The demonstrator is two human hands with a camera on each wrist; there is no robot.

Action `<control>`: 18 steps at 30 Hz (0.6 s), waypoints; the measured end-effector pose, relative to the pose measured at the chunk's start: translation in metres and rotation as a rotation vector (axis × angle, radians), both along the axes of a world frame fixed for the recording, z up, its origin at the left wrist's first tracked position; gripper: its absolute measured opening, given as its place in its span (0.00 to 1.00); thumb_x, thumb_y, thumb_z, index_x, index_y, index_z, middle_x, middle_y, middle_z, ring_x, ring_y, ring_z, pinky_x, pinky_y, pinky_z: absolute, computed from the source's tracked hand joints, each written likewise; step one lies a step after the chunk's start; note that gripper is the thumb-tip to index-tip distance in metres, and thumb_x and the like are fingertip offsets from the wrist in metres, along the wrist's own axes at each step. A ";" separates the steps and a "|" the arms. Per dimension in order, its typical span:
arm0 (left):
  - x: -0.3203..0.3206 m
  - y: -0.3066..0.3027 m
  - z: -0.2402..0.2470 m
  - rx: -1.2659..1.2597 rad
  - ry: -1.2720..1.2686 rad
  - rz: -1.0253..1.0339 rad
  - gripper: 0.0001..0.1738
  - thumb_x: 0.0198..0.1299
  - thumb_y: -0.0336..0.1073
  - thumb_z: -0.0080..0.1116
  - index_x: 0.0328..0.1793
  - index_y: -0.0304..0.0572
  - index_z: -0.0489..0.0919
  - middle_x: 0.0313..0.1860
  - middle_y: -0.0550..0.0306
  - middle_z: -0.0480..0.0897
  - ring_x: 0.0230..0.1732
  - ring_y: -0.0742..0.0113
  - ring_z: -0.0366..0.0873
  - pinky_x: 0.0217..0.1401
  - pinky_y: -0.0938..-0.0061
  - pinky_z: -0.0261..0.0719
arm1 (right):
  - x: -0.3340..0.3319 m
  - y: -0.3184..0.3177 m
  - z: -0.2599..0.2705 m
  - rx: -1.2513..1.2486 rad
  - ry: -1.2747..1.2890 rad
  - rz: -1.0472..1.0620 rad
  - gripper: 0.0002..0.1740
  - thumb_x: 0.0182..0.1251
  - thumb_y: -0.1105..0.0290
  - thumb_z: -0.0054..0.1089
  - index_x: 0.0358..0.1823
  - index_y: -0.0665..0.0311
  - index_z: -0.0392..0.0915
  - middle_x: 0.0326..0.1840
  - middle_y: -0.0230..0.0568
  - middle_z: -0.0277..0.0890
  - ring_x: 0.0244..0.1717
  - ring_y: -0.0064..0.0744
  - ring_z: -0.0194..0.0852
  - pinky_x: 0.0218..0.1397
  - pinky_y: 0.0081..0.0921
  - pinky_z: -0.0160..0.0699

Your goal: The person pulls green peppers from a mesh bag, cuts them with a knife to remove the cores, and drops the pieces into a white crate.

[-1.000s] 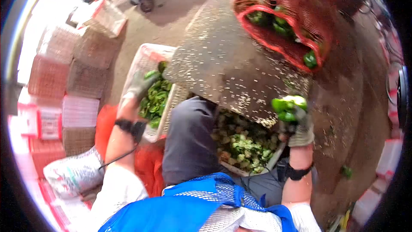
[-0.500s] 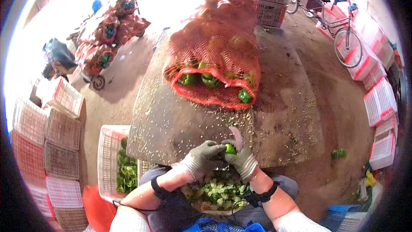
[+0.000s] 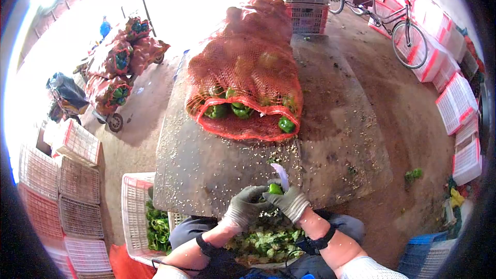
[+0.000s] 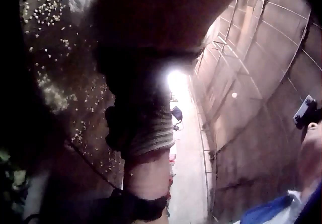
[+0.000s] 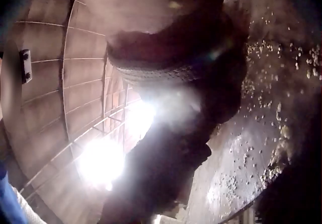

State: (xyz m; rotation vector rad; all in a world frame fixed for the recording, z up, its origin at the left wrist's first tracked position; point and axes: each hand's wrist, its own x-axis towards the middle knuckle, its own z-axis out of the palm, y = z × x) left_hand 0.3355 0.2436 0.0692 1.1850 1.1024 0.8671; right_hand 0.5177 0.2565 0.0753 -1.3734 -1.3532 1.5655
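Pepper (image 3: 275, 189) sat between left hand (image 3: 245, 204) and right hand (image 3: 291, 202), at near edge of worktop (image 3: 199, 173). I saw right hand grasping knife (image 3: 281, 175), left apparently clasping pepper, contact partly hidden. Judged risk: if pepper rolled under loose hold, knife could slip into left hand.

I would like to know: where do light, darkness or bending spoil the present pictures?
Head view: far background burnt white behind the net sack, curved fisheye edges with black corners, but left hand and right hand well lit; left wrist view: a glove nearly black against bright glare; right wrist view: two glare spots, with pale bits readable.
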 end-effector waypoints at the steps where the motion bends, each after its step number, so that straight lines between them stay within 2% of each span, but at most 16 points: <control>1: 0.001 -0.002 0.008 0.096 0.081 -0.004 0.28 0.51 0.29 0.75 0.60 0.40 0.80 0.44 0.52 0.82 0.45 0.65 0.79 0.50 0.70 0.77 | -0.001 -0.001 -0.008 0.008 -0.008 -0.007 0.51 0.58 0.60 0.76 0.78 0.54 0.53 0.44 0.37 0.77 0.44 0.27 0.73 0.51 0.29 0.77; 4: 0.002 -0.004 0.029 0.279 0.214 -0.098 0.25 0.52 0.31 0.75 0.57 0.39 0.81 0.44 0.51 0.83 0.45 0.64 0.79 0.50 0.68 0.78 | -0.003 -0.006 -0.011 -0.007 -0.031 -0.009 0.50 0.58 0.56 0.76 0.78 0.48 0.54 0.41 0.37 0.78 0.42 0.27 0.73 0.50 0.30 0.77; 5: -0.003 -0.005 0.004 0.228 0.191 -0.166 0.25 0.54 0.30 0.74 0.58 0.38 0.80 0.47 0.54 0.83 0.48 0.66 0.79 0.53 0.68 0.79 | -0.004 -0.007 -0.013 -0.004 -0.057 -0.007 0.50 0.58 0.55 0.76 0.78 0.45 0.54 0.41 0.37 0.79 0.41 0.27 0.73 0.50 0.30 0.77; 7: 0.000 -0.010 0.019 -0.377 -0.322 -0.168 0.25 0.56 0.29 0.72 0.60 0.38 0.79 0.49 0.57 0.83 0.51 0.67 0.79 0.57 0.69 0.78 | -0.006 -0.011 -0.017 0.025 -0.167 -0.003 0.50 0.59 0.52 0.75 0.79 0.41 0.53 0.41 0.37 0.79 0.41 0.27 0.74 0.50 0.31 0.78; 10: -0.007 -0.016 0.010 -0.725 -0.468 -0.253 0.26 0.58 0.27 0.70 0.63 0.39 0.76 0.54 0.60 0.83 0.53 0.71 0.78 0.62 0.71 0.77 | -0.011 -0.019 -0.015 -0.019 -0.153 0.063 0.52 0.60 0.49 0.73 0.81 0.37 0.48 0.42 0.38 0.81 0.41 0.31 0.76 0.52 0.33 0.78; 11: -0.010 -0.017 -0.002 -0.736 -0.425 -0.295 0.26 0.58 0.27 0.70 0.63 0.39 0.77 0.54 0.60 0.83 0.52 0.71 0.78 0.61 0.71 0.77 | -0.014 -0.023 -0.019 -0.002 -0.146 0.090 0.53 0.60 0.47 0.71 0.81 0.36 0.46 0.42 0.39 0.82 0.41 0.33 0.78 0.52 0.34 0.79; 14: -0.031 -0.024 -0.071 -0.522 -0.143 -0.473 0.26 0.58 0.33 0.73 0.61 0.39 0.77 0.52 0.59 0.85 0.51 0.73 0.77 0.60 0.72 0.77 | -0.021 -0.028 -0.030 -0.079 -0.304 0.226 0.51 0.62 0.41 0.67 0.81 0.32 0.44 0.43 0.41 0.83 0.41 0.40 0.82 0.51 0.35 0.80; 15: -0.034 -0.020 -0.061 -0.498 -0.094 -0.514 0.26 0.57 0.35 0.73 0.61 0.40 0.78 0.50 0.59 0.85 0.51 0.73 0.77 0.60 0.72 0.76 | -0.022 -0.029 -0.020 -0.051 -0.286 0.268 0.50 0.62 0.38 0.63 0.80 0.30 0.43 0.42 0.43 0.84 0.39 0.46 0.83 0.49 0.38 0.81; 16: -0.036 -0.017 -0.057 -0.454 -0.050 -0.553 0.26 0.58 0.35 0.73 0.61 0.40 0.77 0.50 0.59 0.85 0.51 0.73 0.77 0.59 0.72 0.77 | -0.025 -0.027 -0.012 -0.072 -0.391 0.304 0.50 0.62 0.38 0.64 0.80 0.31 0.43 0.41 0.43 0.83 0.38 0.45 0.83 0.48 0.39 0.80; 18: -0.034 -0.014 -0.047 -0.446 -0.066 -0.503 0.25 0.59 0.36 0.72 0.61 0.41 0.77 0.50 0.58 0.84 0.51 0.73 0.77 0.58 0.72 0.77 | -0.028 -0.024 -0.032 0.043 -0.242 0.255 0.50 0.63 0.42 0.65 0.80 0.34 0.44 0.41 0.44 0.83 0.39 0.43 0.83 0.46 0.40 0.79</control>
